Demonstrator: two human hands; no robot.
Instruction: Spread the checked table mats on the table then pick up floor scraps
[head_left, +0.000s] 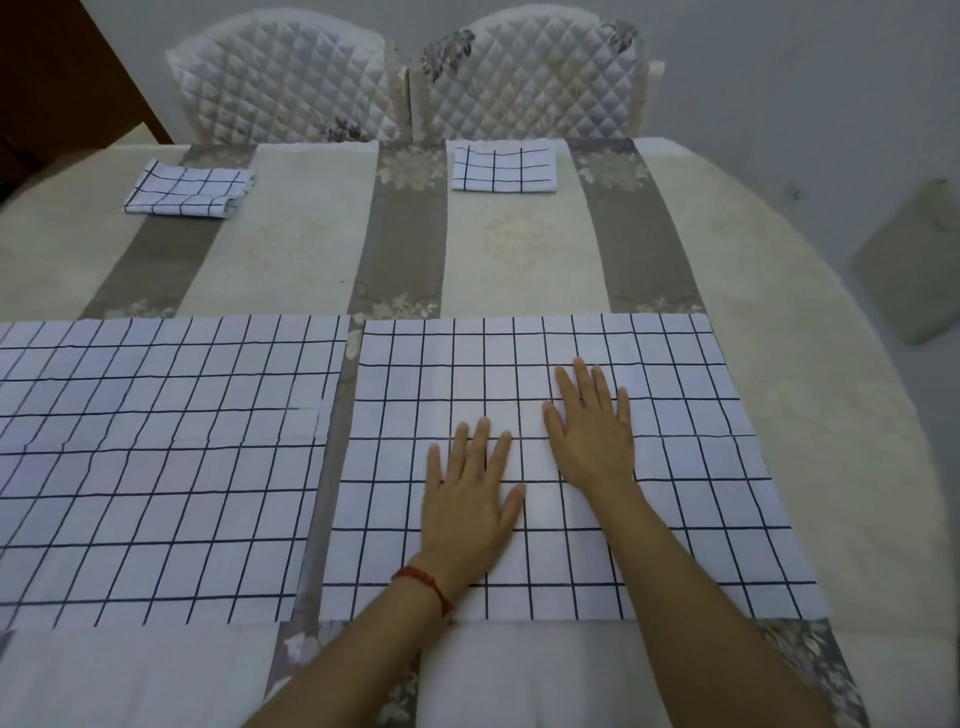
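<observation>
Head view shows two checked mats spread flat: the near right mat (675, 467) under the flat left hand (467, 499) and flat right hand (592, 431), and the near left mat (156, 457). Two folded mats (189, 189) (504, 165) wait. Soft thin cloth, square lines.

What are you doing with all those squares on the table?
A person is laying out checked table mats. The left hand and right hand lie flat on the near right mat, which is spread open, and seem to be smoothing it. The near left mat is spread out too. Two more mats are folded at the far side of the table: the far left folded mat and the far right folded mat, in front of two quilted chairs.
</observation>
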